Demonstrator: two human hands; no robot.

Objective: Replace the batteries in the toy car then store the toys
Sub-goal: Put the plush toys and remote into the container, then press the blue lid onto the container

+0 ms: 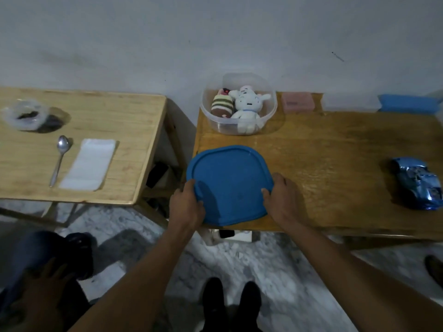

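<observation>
Markings on shiny blue toy car [417, 183] too blurred to read. Both arms stretched forward. My left hand [188, 204] grips left edge of round-cornered blue plastic lid [227, 180], thumb on top; my right hand [282, 202] grips right edge likewise. Lid over near left corner of brown wooden table [335, 152]. Car on table, far right, well apart from lid. Clear plastic tub [269, 117] at back holds white plush animal [247, 109] and striped plush toy [221, 105].

Wall [215, 32]: plain, pale grey-white, faintly scuffed, one small dark mark toward the upper right.
Floor [275, 271]: mottled grey-and-white stone pattern.
Left table [134, 116]: light wood, rounded corners, thin legs beneath.
Right table [335, 176]: darker, glossier wood, back edge against the wall, set apart from the left table by a narrow gap.
Light: dim, with a soft sheen on the right tabletop.
</observation>
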